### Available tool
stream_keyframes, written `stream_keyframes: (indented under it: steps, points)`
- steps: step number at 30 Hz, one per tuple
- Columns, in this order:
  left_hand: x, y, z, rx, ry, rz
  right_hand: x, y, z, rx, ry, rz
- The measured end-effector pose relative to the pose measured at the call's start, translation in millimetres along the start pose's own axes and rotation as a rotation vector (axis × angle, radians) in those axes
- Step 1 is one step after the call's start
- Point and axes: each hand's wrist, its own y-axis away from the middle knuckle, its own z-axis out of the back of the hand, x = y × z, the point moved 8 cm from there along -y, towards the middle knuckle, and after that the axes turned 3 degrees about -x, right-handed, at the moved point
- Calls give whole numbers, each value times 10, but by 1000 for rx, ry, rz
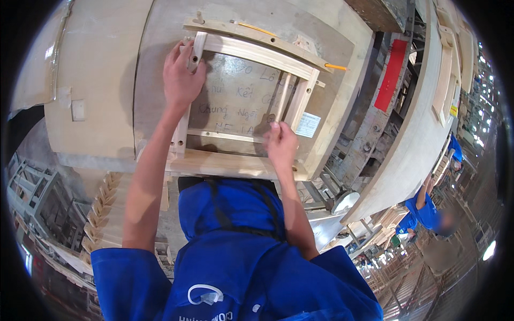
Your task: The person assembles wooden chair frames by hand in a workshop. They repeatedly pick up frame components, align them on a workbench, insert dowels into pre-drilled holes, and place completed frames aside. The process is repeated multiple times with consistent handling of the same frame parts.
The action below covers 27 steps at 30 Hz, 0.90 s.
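Note:
A rectangular frame of pale wood (262, 52) lies on a board with handwriting on it. At the frame's far left corner is my left hand (183, 80), its thumb on the inner side and its fingers round the outer side of the left rail. My right hand (282, 145) is closed at the near end of a thin wooden stick (284, 96), which slants inside the frame beside the right rail (301, 101). The fingertips hide that end of the stick, so I cannot tell whether it touches the frame.
Beyond the frame runs a wooden strip (300, 52) with a yellow pencil (254, 28) by it. A white label (308, 124) lies right of the frame, and a thick wooden bar (230, 165) lies along the near side. A person in blue (423, 211) works far right.

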Motion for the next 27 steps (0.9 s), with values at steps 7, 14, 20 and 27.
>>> stream_keyframes:
  steps: [7,14,20,27]
  points:
    - [-14,-7,22,-22,29,-32,25,-396,-240,-42,-113,-31]
    - [22,3,-4,-8,1,18,-52,-435,-259,-107,-236,-91]
    - [4,11,46,-30,-3,1,146,-397,-189,-217,-107,-10]
    - [-3,20,30,-37,-6,-65,131,141,2,-32,-8,23]
